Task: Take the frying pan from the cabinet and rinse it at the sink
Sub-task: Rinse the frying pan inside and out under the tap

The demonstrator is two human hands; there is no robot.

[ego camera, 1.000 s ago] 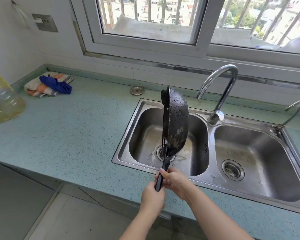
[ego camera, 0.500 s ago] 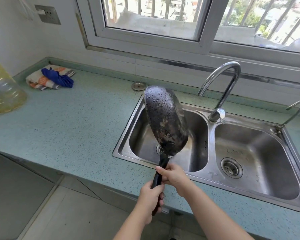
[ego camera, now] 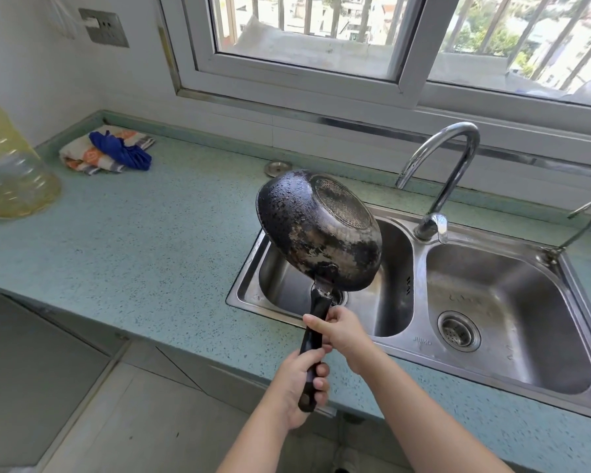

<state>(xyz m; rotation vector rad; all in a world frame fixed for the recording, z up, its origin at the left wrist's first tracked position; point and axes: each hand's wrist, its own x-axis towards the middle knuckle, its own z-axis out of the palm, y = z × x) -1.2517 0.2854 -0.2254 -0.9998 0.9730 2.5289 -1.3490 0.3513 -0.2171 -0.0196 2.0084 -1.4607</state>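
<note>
frying pan [ego camera: 318, 230]: held up over the left basin of the sink [ego camera: 420, 339], wet underside toward camera | left hand [ego camera: 296, 384]: fingers curled round handle's end | right hand [ego camera: 343, 332]: fingers wrapped round handle higher up | bench [ego camera: 151, 240]

Wet, scorched metal frying pan [ego camera: 316, 230]; glossy steel sink [ego camera: 512, 339].

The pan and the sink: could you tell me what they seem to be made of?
The pan looks like metal under a worn dark coating, grey patches showing through; its handle resembles black plastic. The sink appears to be stainless steel, brushed and reflective.
</note>
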